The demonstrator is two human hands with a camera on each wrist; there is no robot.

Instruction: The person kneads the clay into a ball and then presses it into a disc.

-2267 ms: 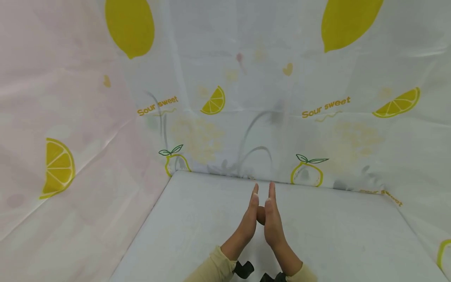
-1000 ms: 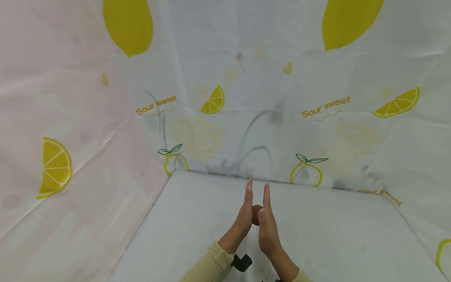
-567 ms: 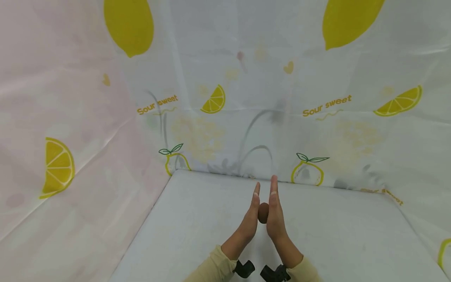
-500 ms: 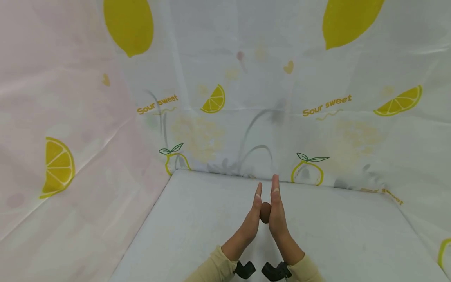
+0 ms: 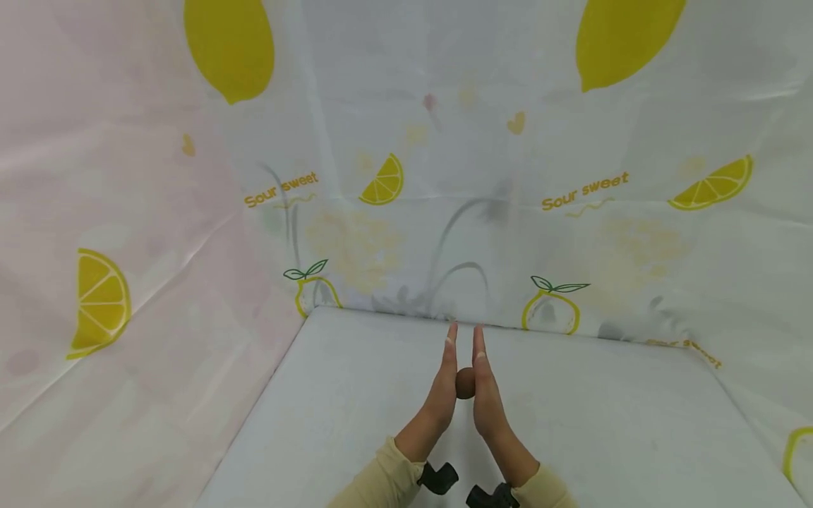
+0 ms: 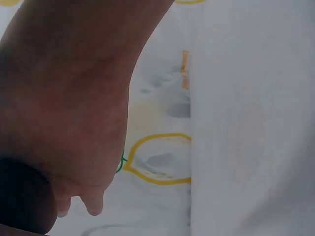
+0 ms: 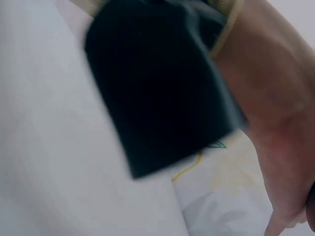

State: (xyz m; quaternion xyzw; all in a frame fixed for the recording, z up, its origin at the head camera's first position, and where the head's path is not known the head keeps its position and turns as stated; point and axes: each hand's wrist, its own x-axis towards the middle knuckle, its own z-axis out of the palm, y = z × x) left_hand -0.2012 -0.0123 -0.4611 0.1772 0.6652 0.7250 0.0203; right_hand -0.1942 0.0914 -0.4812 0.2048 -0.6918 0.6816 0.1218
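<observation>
A brown ball [image 5: 466, 383], possibly of clay, is held between my two flat palms above the white tabletop. My left hand [image 5: 441, 394] touches it from the left, its fingers straight and pointing forward. On the other side my right hand [image 5: 488, 398] faces it with straight fingers too. The fingertips stand about level and apart. In the left wrist view the ball [image 6: 24, 196] looks dark beside the palm of the left hand [image 6: 69, 118]. The right wrist view catches only a sliver of the ball [image 7: 311, 211] beside the right hand [image 7: 288, 162].
The white tabletop [image 5: 603, 423] spreads under both hands. Behind it and to the left hang lemon-printed sheets [image 5: 381, 247]. Black wrist cameras sit on both wrists, and one black camera [image 7: 162, 88] fills much of the right wrist view.
The palms have slid back and forth against each other with the ball between them. Since half a second ago both hands and ball have shifted left, and the right fingertips have drawn back slightly.
</observation>
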